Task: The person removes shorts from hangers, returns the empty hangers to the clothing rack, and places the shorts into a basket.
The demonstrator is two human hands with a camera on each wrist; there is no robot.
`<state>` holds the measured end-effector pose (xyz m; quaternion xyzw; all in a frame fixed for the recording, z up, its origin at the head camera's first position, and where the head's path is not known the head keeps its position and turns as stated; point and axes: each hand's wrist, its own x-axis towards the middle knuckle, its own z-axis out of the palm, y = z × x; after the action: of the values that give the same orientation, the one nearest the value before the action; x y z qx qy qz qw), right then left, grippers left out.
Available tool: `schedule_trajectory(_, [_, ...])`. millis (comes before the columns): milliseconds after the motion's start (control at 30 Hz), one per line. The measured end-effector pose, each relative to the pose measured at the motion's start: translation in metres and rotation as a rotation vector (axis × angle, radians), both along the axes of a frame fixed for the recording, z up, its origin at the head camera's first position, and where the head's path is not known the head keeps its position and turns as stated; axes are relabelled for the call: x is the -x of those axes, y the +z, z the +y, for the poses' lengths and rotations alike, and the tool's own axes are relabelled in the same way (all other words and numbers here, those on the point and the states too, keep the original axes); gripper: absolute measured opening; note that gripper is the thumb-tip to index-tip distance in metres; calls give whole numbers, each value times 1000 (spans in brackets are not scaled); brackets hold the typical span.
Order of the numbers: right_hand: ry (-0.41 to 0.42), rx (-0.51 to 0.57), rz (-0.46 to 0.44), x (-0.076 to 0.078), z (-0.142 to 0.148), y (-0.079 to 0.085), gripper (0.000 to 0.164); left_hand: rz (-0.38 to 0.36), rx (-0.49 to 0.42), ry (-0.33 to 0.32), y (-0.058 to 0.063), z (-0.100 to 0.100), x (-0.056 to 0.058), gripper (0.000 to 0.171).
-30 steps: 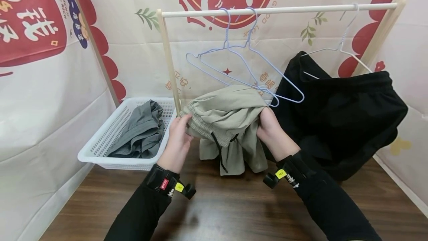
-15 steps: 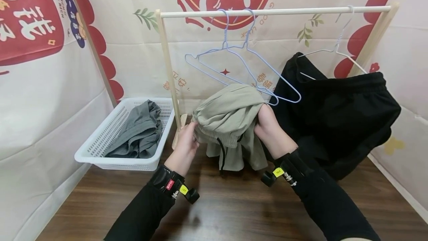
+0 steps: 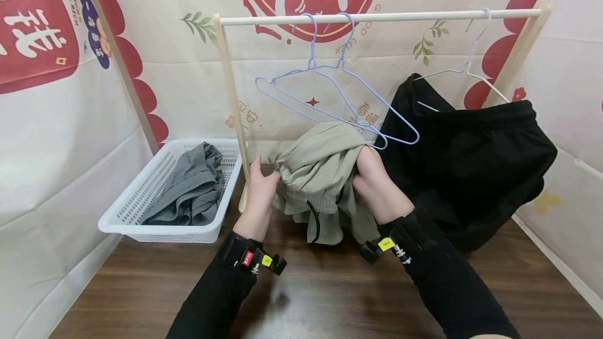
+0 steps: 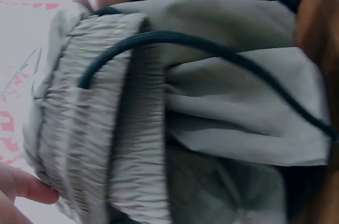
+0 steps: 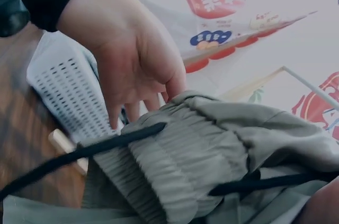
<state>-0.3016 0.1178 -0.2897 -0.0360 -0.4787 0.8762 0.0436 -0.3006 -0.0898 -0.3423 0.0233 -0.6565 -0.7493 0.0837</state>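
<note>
Bunched grey-green drawstring pants [image 3: 322, 164] hang between my two hands in front of the rack. My right hand [image 3: 377, 179] grips their right side, its fingers hidden in the cloth. At the left end of the gathered waistband [image 4: 79, 128], my left hand [image 3: 261, 187] has its thumb on the edge. The right wrist view shows the left fingers [image 5: 132, 110] fairly straight and spread, their tips close behind the waistband. A black drawstring [image 5: 85, 152] loops out of its front. Two light-blue wire hangers [image 3: 313, 69] hang right behind the pants.
A white basket [image 3: 118, 218] with a folded grey garment [image 3: 188, 187] stands on the left. Black pants [image 3: 471, 161] hang on a white hanger [image 3: 466, 69] at the right end of the rack bar [image 3: 400, 17]. Below is a dark wooden tabletop [image 3: 320, 297].
My left hand has shifted right, and its grip on the waistband has loosened, thumb and index finger now apart. The pants' left side has drawn inward. My right hand keeps its hold.
</note>
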Motion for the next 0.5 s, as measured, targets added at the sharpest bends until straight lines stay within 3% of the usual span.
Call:
schedule_trajectory(233, [13,71,-22,-6,-2,0,19,162,-3,6,15,-3,-11,56])
schedule_trajectory(500, [-76,106,-16,-19,-9,-10,20,203,27,-48,16,-1,-23,51])
